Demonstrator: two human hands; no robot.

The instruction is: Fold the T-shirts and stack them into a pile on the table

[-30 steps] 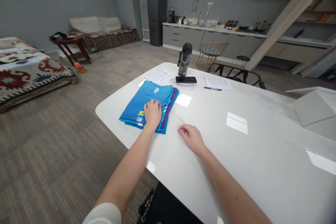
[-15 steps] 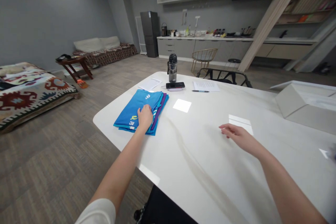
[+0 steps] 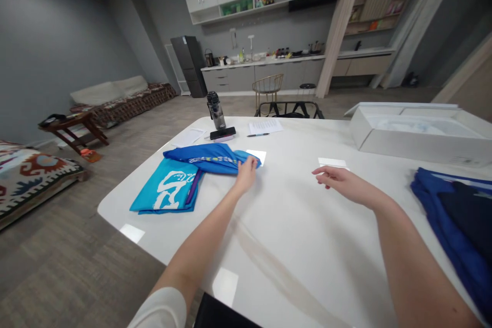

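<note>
My left hand [image 3: 246,173] is closed on the edge of a folded blue shirt [image 3: 209,158], lifted and pulled off a stack. Under it lies a lighter blue shirt with a white print [image 3: 169,192], with a purple garment edge [image 3: 193,190] showing beside it. My right hand [image 3: 338,180] hovers just above the white table [image 3: 300,236] to the right, fingers loosely spread and holding nothing. A heap of dark blue clothes [image 3: 453,215] lies at the table's right edge.
At the table's far side stand a water bottle [image 3: 215,110], a phone [image 3: 223,134], papers [image 3: 265,126] with a pen [image 3: 257,135], and an open white box [image 3: 418,133]. A black chair [image 3: 288,109] is behind the table. A sofa, wooden side table and patterned bed lie left.
My left hand went from resting on the stack to pulling the top blue shirt rightwards, uncovering the printed shirt. My right hand moved right. The view swung right, showing the dark blue clothes.
</note>
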